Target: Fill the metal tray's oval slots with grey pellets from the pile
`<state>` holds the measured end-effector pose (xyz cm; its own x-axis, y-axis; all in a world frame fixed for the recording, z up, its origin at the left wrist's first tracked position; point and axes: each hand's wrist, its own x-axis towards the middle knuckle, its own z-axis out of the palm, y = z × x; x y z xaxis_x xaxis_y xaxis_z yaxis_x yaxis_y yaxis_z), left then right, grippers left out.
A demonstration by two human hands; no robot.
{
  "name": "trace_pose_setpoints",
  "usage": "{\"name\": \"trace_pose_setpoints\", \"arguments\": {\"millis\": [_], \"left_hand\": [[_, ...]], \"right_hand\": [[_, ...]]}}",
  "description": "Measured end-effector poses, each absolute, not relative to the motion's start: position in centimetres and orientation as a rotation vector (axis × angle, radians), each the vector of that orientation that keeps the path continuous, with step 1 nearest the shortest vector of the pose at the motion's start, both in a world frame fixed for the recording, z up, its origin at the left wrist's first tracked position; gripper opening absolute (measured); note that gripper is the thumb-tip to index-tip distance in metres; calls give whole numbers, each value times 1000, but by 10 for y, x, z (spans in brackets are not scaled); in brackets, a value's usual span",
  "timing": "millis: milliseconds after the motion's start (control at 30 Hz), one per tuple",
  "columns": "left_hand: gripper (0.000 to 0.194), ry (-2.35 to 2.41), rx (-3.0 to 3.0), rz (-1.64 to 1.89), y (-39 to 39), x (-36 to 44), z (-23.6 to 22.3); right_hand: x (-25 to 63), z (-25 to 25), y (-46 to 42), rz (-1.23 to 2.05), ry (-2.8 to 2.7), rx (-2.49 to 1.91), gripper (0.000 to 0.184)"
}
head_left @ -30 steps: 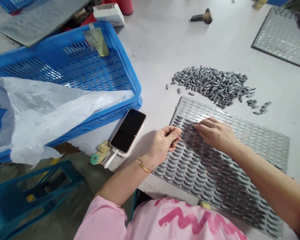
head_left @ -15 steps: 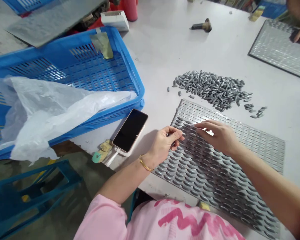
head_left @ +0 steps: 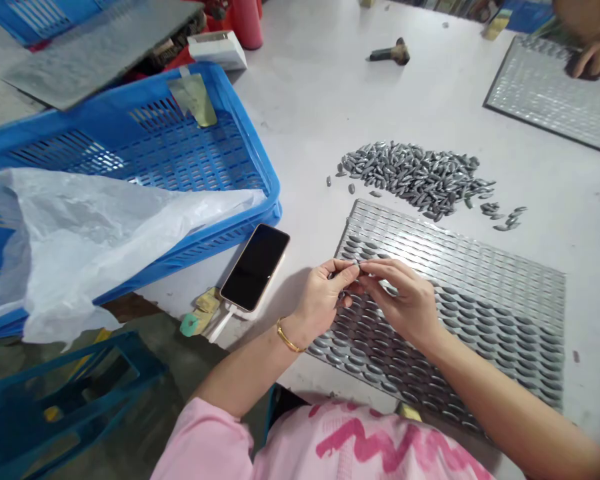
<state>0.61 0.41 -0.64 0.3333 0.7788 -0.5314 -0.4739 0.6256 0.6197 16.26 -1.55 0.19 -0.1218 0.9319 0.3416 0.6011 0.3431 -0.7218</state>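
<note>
My left hand (head_left: 323, 300) is closed, with grey oval pieces partly showing between thumb and curled fingers. My right hand (head_left: 405, 300) meets it fingertip to fingertip, its thumb and fingers pinched at a small grey piece (head_left: 357, 265) at the left thumb. Both are over the left part of a grey slotted tray (head_left: 510, 270). Oval pieces sit in rows across its nearer part, while the farther rows show bare slots. Just beyond the tray lies a heap of loose grey oval pieces (head_left: 415, 177), a few scattered at its ends.
Left of my hands lie a phone (head_left: 255, 267) on a cable and a blue crate (head_left: 253, 143) with a plastic bag (head_left: 95, 233). A dark-handled tool (head_left: 391, 53) lies farther back. At the far right, another person's hand (head_left: 597, 59) rests at a second tray (head_left: 540, 93).
My right hand has moved left and nearer, from above the tray to my left fingertips. The left hand stays closed in much the same place. The view has shifted slightly.
</note>
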Motion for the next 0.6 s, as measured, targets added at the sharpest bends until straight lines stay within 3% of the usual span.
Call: {"name": "trace_pose_setpoints", "arguments": {"millis": [133, 300, 600], "left_hand": [[27, 939, 432, 792, 3, 7, -2], [25, 935, 285, 818, 9, 2, 2], [25, 954, 205, 831, 13, -1, -2]], "right_hand": [[172, 1, -16, 348, -1953, -1298, 25], [219, -11, 5, 198, -2045, -1460, 14], [247, -30, 33, 68, -2390, -1409, 21]]}}
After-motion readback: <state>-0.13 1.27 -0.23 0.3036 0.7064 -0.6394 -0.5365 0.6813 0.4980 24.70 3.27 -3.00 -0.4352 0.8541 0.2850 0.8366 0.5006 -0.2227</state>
